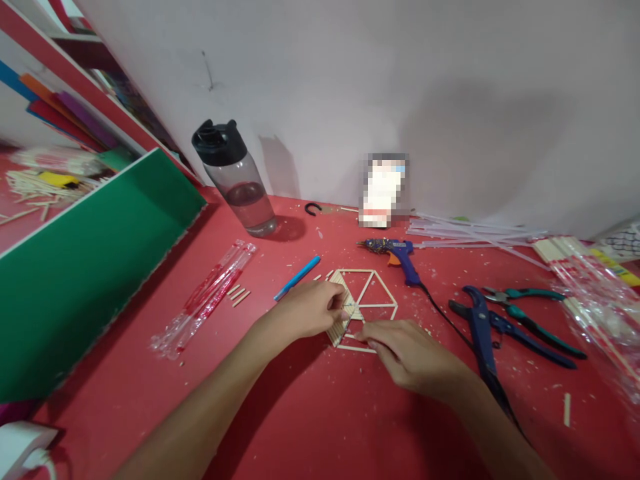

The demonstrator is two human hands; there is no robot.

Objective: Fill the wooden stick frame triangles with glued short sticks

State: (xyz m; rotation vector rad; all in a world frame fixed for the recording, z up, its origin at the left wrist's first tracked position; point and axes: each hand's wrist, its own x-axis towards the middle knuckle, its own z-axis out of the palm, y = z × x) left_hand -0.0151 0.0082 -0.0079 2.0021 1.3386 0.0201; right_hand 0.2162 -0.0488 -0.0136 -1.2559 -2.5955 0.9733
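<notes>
A hexagonal frame of thin wooden sticks lies on the red table, with spokes meeting at its middle. Its left part is covered with sticks laid side by side. Over that covered part, my left hand is closed, thumb and fingers curled on the frame. My right hand is at the lower right side of the frame, its thumb and index finger closed at the end of a short wooden stick in the lower section. The fingers partly hide the frame's lower edge.
A blue pen, short stick pieces and plastic wrappers lie left. Behind stand a water bottle and a blurred phone. A glue gun, cutter, pliers and packed sticks lie right.
</notes>
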